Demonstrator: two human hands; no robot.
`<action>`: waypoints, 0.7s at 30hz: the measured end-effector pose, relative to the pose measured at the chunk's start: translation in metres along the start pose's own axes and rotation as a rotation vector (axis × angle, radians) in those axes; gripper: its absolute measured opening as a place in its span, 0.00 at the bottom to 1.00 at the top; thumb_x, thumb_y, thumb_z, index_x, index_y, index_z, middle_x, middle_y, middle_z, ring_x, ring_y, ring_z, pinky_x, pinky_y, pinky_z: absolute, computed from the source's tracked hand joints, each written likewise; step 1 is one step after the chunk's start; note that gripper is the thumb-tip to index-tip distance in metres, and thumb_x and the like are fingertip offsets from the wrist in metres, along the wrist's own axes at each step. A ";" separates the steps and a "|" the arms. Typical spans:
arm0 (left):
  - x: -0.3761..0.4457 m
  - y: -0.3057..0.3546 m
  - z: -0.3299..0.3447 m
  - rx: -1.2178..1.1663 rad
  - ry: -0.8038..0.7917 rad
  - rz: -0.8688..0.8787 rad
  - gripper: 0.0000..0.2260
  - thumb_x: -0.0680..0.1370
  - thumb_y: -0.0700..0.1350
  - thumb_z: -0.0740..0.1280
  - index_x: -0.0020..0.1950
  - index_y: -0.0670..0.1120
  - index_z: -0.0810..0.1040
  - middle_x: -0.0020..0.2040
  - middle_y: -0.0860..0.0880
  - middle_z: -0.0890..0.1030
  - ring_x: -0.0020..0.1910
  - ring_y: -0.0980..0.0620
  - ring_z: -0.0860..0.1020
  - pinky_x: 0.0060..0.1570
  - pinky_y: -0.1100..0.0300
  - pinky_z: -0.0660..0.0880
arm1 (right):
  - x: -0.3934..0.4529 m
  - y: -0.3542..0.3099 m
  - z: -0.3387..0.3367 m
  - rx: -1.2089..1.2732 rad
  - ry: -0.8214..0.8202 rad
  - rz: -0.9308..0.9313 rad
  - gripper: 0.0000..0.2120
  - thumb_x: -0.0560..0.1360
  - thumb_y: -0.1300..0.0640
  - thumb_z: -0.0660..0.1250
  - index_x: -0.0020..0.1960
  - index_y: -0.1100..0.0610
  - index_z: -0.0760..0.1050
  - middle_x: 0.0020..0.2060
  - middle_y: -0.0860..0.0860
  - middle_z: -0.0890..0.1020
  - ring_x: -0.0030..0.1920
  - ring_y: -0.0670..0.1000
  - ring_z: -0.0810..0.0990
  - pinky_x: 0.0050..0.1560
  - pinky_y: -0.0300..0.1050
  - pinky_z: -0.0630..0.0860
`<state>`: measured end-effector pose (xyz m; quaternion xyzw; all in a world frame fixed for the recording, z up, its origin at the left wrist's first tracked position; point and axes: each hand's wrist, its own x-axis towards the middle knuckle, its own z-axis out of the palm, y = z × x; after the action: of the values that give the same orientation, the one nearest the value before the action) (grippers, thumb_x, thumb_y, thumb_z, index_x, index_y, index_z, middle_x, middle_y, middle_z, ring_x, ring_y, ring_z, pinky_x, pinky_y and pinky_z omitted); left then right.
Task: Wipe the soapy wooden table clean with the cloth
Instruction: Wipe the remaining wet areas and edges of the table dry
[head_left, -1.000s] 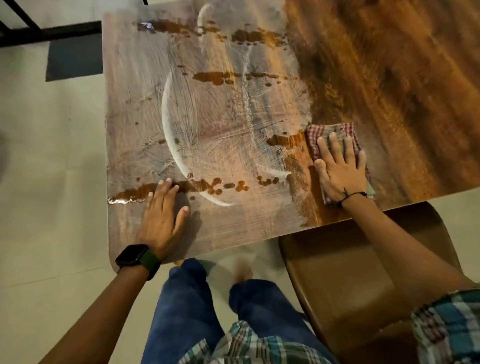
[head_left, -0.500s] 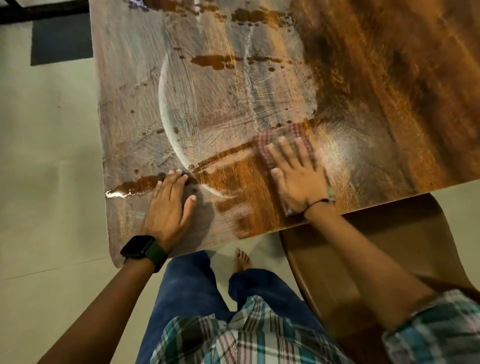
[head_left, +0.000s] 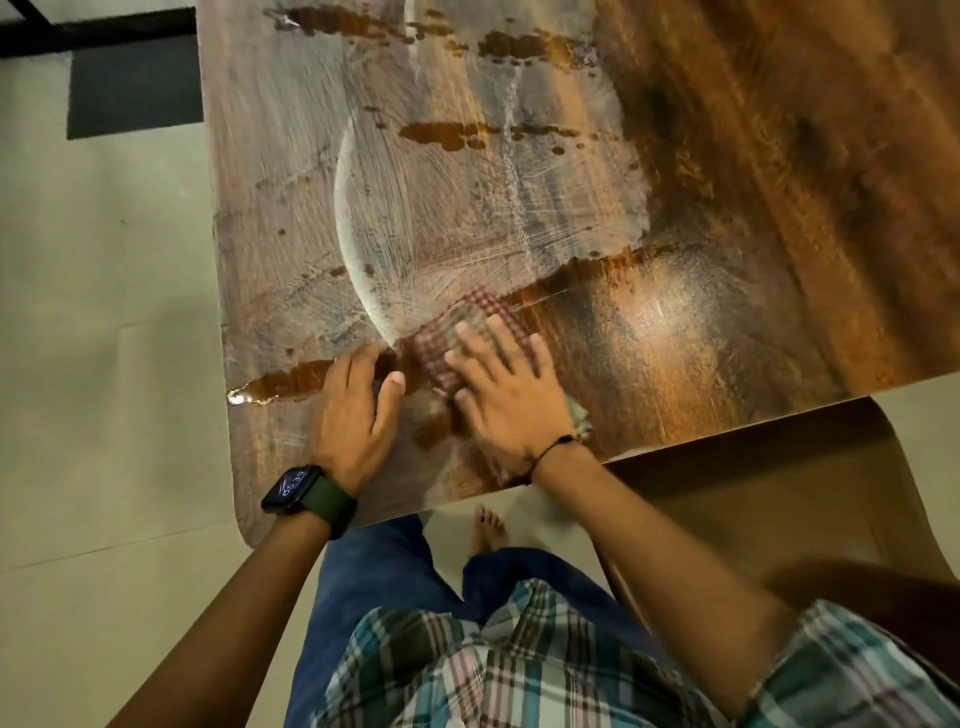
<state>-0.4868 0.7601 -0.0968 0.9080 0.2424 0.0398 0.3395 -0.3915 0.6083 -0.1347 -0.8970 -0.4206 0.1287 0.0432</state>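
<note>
Soapy white film covers much of the wooden table (head_left: 291, 218), so the right hand (head_left: 506, 400), flat with fingers spread on the checked cloth (head_left: 457, 338) near the front edge, should press evenly, while the open left hand (head_left: 358, 410) leans flat beside it.

1. Your right hand (head_left: 511, 400) lies flat on the cloth (head_left: 457, 338), which sticks out beyond your fingertips.
2. Your left hand (head_left: 358, 410) rests on the table (head_left: 270, 218), thumb just beside the cloth.
3. Soap film (head_left: 441, 208) spreads beyond both sets of fingertips.
</note>
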 end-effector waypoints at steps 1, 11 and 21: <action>0.000 0.002 0.001 -0.004 -0.008 0.001 0.24 0.76 0.51 0.52 0.65 0.37 0.68 0.60 0.38 0.73 0.60 0.42 0.69 0.59 0.53 0.65 | 0.001 0.024 -0.006 0.005 0.015 0.097 0.24 0.80 0.44 0.46 0.75 0.47 0.55 0.77 0.47 0.46 0.76 0.52 0.40 0.72 0.60 0.37; -0.001 0.016 0.012 -0.115 0.002 0.036 0.27 0.76 0.55 0.50 0.65 0.39 0.68 0.64 0.40 0.72 0.64 0.44 0.69 0.65 0.52 0.64 | 0.009 0.013 -0.002 -0.043 0.017 0.100 0.28 0.79 0.48 0.50 0.77 0.55 0.49 0.77 0.52 0.44 0.76 0.54 0.38 0.71 0.57 0.31; -0.001 0.015 0.010 -0.117 -0.016 0.072 0.26 0.76 0.56 0.50 0.66 0.40 0.67 0.65 0.41 0.71 0.64 0.46 0.68 0.64 0.54 0.64 | 0.007 0.112 -0.035 0.047 0.050 0.249 0.26 0.79 0.45 0.44 0.75 0.52 0.57 0.77 0.49 0.49 0.76 0.52 0.43 0.74 0.55 0.41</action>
<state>-0.4788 0.7443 -0.0945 0.8951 0.2040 0.0590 0.3921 -0.2951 0.5430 -0.1234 -0.9440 -0.3017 0.1203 0.0584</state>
